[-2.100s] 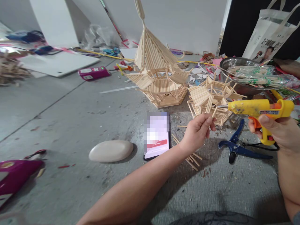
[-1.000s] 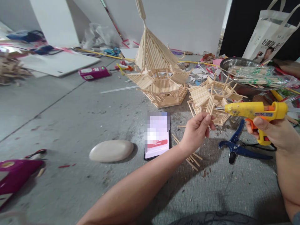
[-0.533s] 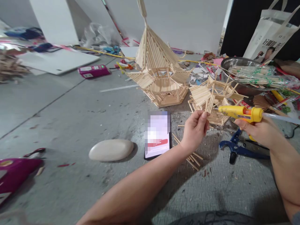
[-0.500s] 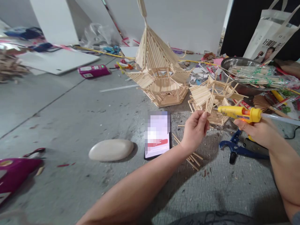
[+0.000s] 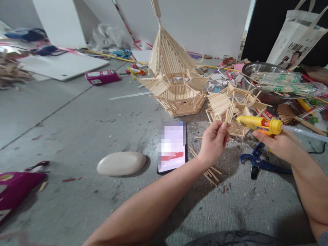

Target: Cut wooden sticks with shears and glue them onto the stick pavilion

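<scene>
My left hand [image 5: 214, 139] pinches the lower ends of a few thin wooden sticks [image 5: 230, 112] held up against a small stick structure [image 5: 237, 99]. A yellow glue gun [image 5: 260, 123] is gripped in my right hand [image 5: 278, 141], its nozzle pointing left, close to the sticks at my left fingertips. A clear glue stick [image 5: 304, 132] juts from its back end. Behind and to the left stands a larger pagoda-like stick model [image 5: 176, 78]. Several loose sticks [image 5: 211, 172] lie on the floor beneath my left wrist.
A blue-handled cutter [image 5: 261, 163] lies below my right hand. Left of my forearm are a phone [image 5: 172, 147] and a pale oval case [image 5: 121, 164]. A metal bowl [image 5: 247, 73] holds wrapped stick bundles. Purple devices [image 5: 102, 77] and scraps lie around.
My right hand has shifted the glue gun slightly left, its nozzle nearer the held sticks. My left hand stays in place with its pinch.
</scene>
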`<state>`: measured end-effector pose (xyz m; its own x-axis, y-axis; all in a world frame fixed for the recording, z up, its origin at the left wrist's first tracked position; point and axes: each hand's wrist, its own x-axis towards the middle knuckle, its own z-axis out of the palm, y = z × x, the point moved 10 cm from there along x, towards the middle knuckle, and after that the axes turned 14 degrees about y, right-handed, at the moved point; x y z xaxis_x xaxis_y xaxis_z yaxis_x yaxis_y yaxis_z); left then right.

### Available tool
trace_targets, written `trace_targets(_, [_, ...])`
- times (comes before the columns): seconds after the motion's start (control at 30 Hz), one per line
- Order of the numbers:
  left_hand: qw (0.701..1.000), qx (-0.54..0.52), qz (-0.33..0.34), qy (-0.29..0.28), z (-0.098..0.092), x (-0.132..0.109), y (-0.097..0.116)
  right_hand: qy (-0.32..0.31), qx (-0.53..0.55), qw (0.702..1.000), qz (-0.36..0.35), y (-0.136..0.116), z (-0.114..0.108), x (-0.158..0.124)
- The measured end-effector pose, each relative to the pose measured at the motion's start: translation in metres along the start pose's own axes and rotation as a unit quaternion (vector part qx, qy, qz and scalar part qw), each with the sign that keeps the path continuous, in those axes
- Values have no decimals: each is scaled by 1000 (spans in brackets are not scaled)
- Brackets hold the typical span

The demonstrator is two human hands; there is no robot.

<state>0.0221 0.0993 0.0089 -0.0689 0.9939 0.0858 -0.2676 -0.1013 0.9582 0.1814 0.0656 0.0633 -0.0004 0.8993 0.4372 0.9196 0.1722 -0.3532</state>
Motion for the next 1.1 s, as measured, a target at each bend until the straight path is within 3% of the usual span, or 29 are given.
trace_targets(0.4, [1000, 3, -4, 0, 0, -1, -1, 9, 21, 1000, -4, -5, -3, 0])
trace_targets(1.1, [1000, 5, -4, 3, 0, 0, 0, 4, -33, 999, 12, 1, -4, -1])
